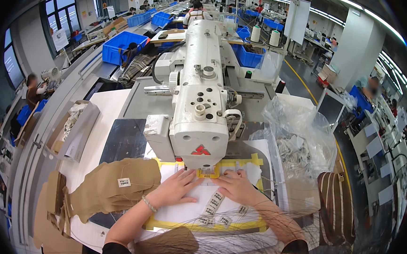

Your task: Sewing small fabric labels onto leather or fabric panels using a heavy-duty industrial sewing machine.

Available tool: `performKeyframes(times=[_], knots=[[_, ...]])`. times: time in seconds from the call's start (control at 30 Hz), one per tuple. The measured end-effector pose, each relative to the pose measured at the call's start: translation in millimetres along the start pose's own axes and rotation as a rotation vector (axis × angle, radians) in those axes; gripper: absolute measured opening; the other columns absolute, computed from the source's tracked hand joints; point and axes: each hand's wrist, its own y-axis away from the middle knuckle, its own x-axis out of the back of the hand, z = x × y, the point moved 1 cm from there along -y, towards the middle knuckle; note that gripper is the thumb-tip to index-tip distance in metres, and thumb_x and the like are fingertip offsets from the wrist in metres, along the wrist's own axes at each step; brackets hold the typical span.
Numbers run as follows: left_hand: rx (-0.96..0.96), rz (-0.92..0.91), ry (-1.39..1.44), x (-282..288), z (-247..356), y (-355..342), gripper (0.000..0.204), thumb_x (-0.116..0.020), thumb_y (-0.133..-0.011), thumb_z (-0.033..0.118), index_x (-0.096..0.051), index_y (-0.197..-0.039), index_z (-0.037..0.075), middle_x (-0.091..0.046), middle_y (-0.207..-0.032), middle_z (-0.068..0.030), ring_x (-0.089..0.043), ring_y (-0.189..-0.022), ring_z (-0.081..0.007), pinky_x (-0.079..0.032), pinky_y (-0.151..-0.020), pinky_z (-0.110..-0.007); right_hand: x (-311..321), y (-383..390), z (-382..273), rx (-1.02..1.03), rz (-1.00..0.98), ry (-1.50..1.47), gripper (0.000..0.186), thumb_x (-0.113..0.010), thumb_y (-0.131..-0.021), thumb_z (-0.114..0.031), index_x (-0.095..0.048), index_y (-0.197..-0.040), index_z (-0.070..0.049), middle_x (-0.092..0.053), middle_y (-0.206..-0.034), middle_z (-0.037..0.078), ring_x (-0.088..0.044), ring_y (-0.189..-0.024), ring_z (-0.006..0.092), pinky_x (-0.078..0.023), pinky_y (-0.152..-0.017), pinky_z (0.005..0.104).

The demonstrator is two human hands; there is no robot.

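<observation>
"Behind everything stretches a long workshop, with a thick white pillar point(358, 43) on its right. What stands on the pale, smooth worktable point(104, 108)?"

"Mostly a big white industrial sewing machine point(199, 126), its head reaching over a white sheet bordered with yellow tape point(176, 218)."

"And the hands?"

"Both lie on that sheet, near its far edge. The left hand point(175, 189) is palm down, fingers spread wide, gripping nothing, just beside the small yellow rectangular frame point(205, 174) under the machine head."

"The right hand point(238, 188)?"

"Also palm down, fingers extended on the frame's other side. Its thumb is by the top of a slanting row of small pale labels with dark print point(213, 203); I can't tell whether it touches them."

"Where do those labels lie?"

"Inside the yellow border, from the sheet's middle toward its near edge, with a few loose ones to the right."

"Anything toward the worktable's sides?"

"On the left, layered tan fabric pieces point(102, 190), with a long grey cardboard box point(84, 135) beyond. On the right, a crumpled clear plastic bag point(303, 124) and, nearer the edge, brown striped fabric point(335, 207)."
</observation>
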Motion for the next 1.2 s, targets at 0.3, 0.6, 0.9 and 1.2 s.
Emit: performKeyframes(times=[0.3,0.6,0.9,1.2], knots=[[-0.072,0.001,0.080,-4.9,-2.1,-8.0,0.071,-0.052,-0.091,0.053,-0.039,-0.141,0.004,-0.045,-0.141,-0.0180,-0.038,-0.135,-0.0304,-0.028,-0.112,-0.050,4.9,-0.3,1.7,-0.023,-0.082,-0.049,0.038,-0.053,-0.092,-0.026,-0.054,-0.130,-0.019,-0.063,-0.115,-0.002,-0.048,-0.112,0.0193,-0.031,-0.089,0.0466],[-0.093,-0.001,0.083,-3.6,-3.2,-13.1,0.074,-0.053,-0.089,0.055,-0.039,-0.141,0.004,-0.048,-0.136,-0.0192,-0.043,-0.129,-0.0332,-0.029,-0.111,-0.049,1.4,-0.9,3.2,0.002,-0.049,-0.029,0.040,-0.054,-0.090,-0.023,-0.054,-0.130,-0.019,-0.063,-0.113,-0.002,-0.048,-0.110,0.0194,-0.030,-0.088,0.0457],[-0.096,0.080,0.101,-6.7,0.9,-17.9,0.075,-0.058,-0.085,0.055,-0.044,-0.137,0.004,-0.052,-0.131,-0.0207,-0.048,-0.121,-0.0407,-0.031,-0.108,-0.050,5.8,2.0,0.7,-0.022,-0.066,0.001,0.042,-0.056,-0.089,-0.024,-0.053,-0.130,-0.020,-0.061,-0.117,-0.003,-0.048,-0.110,0.0202,-0.032,-0.087,0.0473],[-0.067,0.029,0.066,-6.7,-1.8,-13.5,0.073,-0.055,-0.087,0.055,-0.043,-0.138,0.004,-0.051,-0.132,-0.0206,-0.046,-0.124,-0.0405,-0.028,-0.110,-0.049,18.1,18.4,-16.6,0.008,-0.086,0.079,0.046,-0.057,-0.088,-0.029,-0.052,-0.132,-0.016,-0.053,-0.136,-0.002,-0.050,-0.109,0.0211,-0.035,-0.082,0.0476]])
